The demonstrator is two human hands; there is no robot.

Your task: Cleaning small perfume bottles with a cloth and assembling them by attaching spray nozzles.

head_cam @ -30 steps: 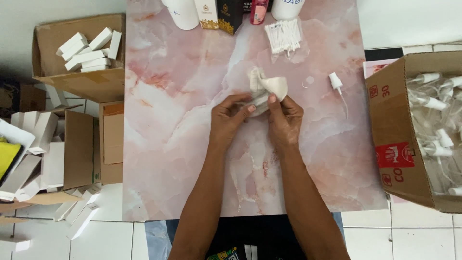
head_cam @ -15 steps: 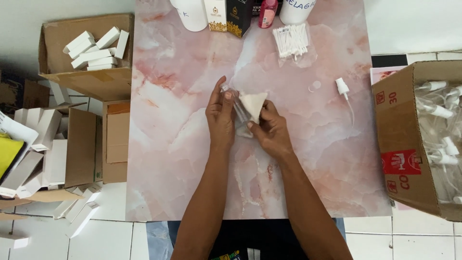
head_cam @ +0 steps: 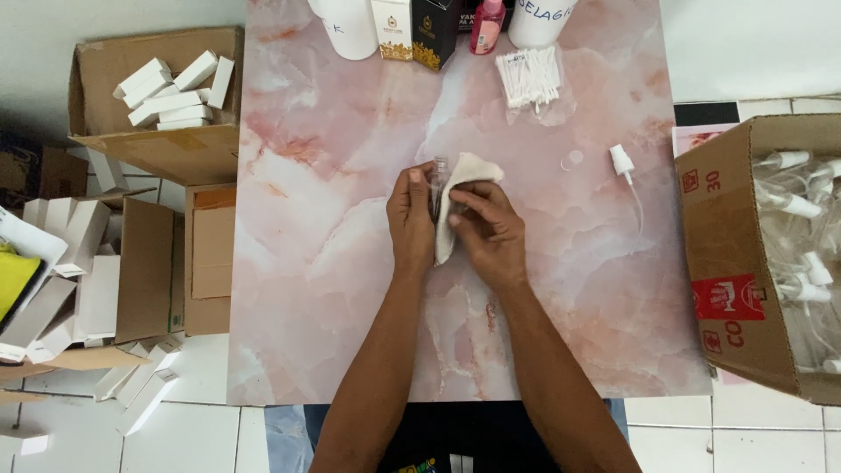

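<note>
Mid-surface [head_cam: 333, 263], both hands up close together. My left hand [head_cam: 412, 219] pinches a small clear vial [head_cam: 439, 180] upright by its body; my right hand [head_cam: 491, 232] presses a cream cloth [head_cam: 460, 188] against its side, fingers curled on the fabric. I judge the vial light, stiff, smooth, likely fragile (glass or thin plastic, I cannot tell). Best held round the middle, cloth adding grip. A spray pump [head_cam: 622, 162] lies well apart, right.

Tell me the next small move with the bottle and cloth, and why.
Probably turn the small clear bottle in the left hand so the cloth under the right hand reaches the uncovered side: the cloth wraps only its right face.
</note>
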